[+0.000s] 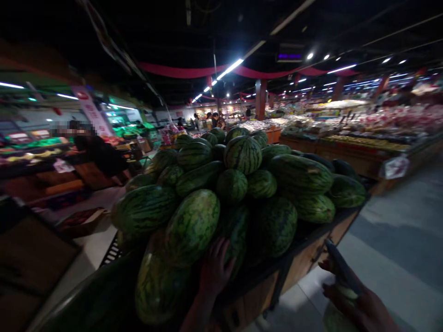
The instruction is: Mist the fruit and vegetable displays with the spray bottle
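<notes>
A heap of green striped watermelons (242,154) fills a dark-edged display stand with wooden sides (301,267). My left hand (216,265) rests at the front of the heap, its fingers spread on a dark watermelon (236,233). Just left of that hand lies a paler oblong watermelon (193,226). At the lower right, away from the heap, my right hand (362,302) is closed round a long dark knife-like object (342,265), which points up and left. A pale greenish thing (335,318) shows under this hand; its kind is unclear.
Grey floor (404,244) runs along the right side. Another produce counter (363,154) stands beyond it. A person in dark clothes (100,150) bends near the stalls at left. An open box (85,221) sits on the floor, near a dark wooden stand (31,258).
</notes>
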A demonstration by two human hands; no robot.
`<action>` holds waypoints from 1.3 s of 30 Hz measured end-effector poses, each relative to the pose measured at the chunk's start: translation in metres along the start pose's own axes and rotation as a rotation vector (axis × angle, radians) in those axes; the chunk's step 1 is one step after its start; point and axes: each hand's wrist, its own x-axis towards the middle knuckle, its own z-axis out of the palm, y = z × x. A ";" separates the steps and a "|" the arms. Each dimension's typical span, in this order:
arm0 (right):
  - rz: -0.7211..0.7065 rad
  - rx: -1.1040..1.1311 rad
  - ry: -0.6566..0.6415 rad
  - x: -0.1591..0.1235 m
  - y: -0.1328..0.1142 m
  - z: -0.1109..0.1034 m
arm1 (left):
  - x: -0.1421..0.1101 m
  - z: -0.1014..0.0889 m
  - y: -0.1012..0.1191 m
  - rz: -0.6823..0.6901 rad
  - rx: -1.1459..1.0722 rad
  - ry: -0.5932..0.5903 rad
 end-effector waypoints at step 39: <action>-0.364 0.276 -0.219 0.158 -0.086 0.037 | 0.009 0.013 -0.026 0.255 0.264 0.279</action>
